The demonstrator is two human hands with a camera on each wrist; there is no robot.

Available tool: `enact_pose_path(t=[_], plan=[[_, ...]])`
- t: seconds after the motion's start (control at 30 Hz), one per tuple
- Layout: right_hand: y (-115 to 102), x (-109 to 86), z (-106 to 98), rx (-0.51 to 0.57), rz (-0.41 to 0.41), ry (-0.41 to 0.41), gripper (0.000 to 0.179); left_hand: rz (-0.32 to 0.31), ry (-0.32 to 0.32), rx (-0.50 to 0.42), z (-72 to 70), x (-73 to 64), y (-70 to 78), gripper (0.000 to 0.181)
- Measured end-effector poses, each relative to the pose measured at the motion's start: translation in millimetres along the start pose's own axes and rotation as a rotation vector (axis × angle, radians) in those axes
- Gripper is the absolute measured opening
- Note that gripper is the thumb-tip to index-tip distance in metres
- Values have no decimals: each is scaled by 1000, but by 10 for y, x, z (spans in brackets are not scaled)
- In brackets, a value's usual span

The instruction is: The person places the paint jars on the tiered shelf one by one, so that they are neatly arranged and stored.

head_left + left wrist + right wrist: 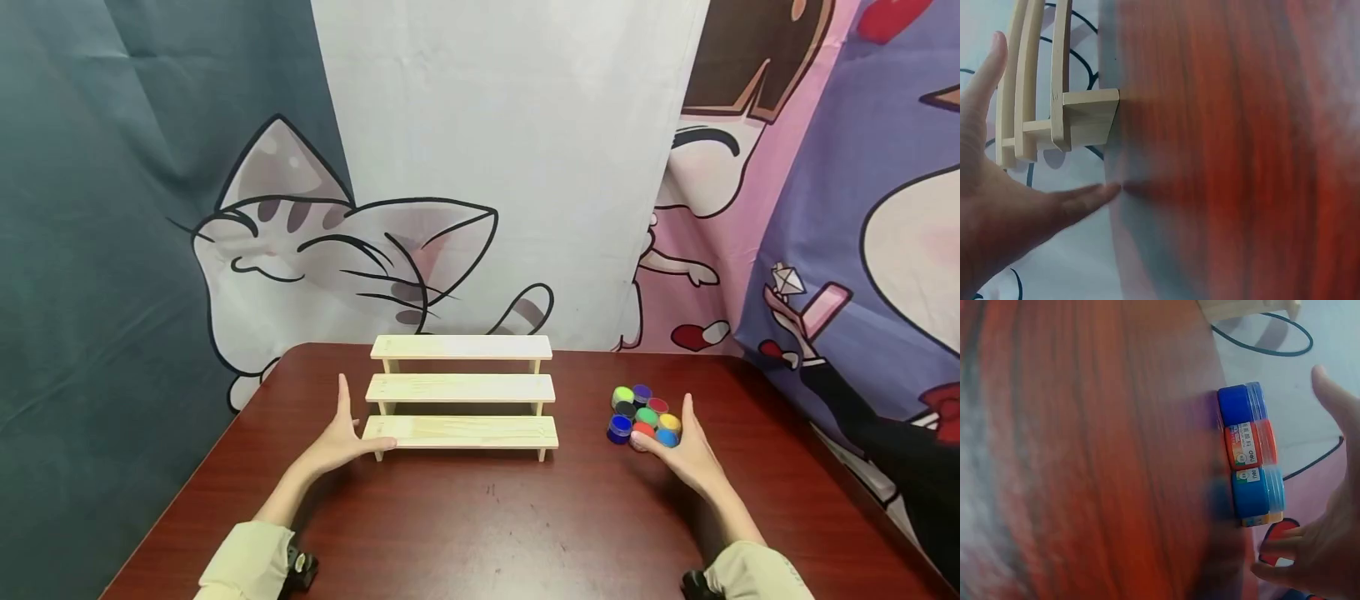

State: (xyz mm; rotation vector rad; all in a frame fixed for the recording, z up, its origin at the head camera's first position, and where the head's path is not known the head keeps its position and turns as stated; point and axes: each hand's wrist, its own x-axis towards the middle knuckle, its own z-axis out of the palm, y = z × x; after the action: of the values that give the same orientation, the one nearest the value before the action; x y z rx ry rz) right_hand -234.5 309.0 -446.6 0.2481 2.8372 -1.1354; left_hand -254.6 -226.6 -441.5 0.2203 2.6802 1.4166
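Hovering with both hands spread and nothing gripped, I had my left sleeve (247,562) and right sleeve (757,572) on the near side of the wooden rack (461,432), one out past its left end, the other well out past its right. A black band (302,569) showed at the left cuff. The red-brown table (480,517) stretched from me to the rack and on beneath it.

My left hand (335,444) hung beside the rack's left end, thumb and finger straight and wide apart; in the head view the thumb overlapped the front board, but whether it touched the wood I could not tell. My right hand (693,461) was well to the right of the rack, fingers loose and parted from the thumb. The right wrist view showed a gap between that hand and the nearest jars.

The small lidded jars (647,418) stood upright in a tight cluster, right of the rack: a dark blue jar (1234,405), a red jar (1249,444) and a lighter blue jar (1251,490) nearest me, other colours behind. Beyond the rack hung a cloth with a cartoon cat (270,296).

I took the step in hand to be a ready pose over the jars, none lifted. The next move, I judged, called for pinching one jar by its sides without nudging its neighbours.
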Motion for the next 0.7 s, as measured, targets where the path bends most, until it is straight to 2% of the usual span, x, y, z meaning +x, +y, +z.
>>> enact_pose_path(t=[0.13,0.23,0.37,0.47,0.57,0.7], plan=[[51,-2,17,70,22,0,123,-54,-27,-116,11,-7,-23,136],[85,-16,45,100,36,57,116,-96,-9,-178,26,-5,-41,128],[134,-36,80,182,60,140,97,-136,6,-239,47,-5,-69,107],[172,-52,99,237,74,173,83,-137,-1,-247,61,-7,-89,86],[200,-67,105,248,75,190,72,-127,-1,-250,73,-3,-100,71],[223,-78,104,216,67,196,65,-138,18,-277,95,13,-113,66]])
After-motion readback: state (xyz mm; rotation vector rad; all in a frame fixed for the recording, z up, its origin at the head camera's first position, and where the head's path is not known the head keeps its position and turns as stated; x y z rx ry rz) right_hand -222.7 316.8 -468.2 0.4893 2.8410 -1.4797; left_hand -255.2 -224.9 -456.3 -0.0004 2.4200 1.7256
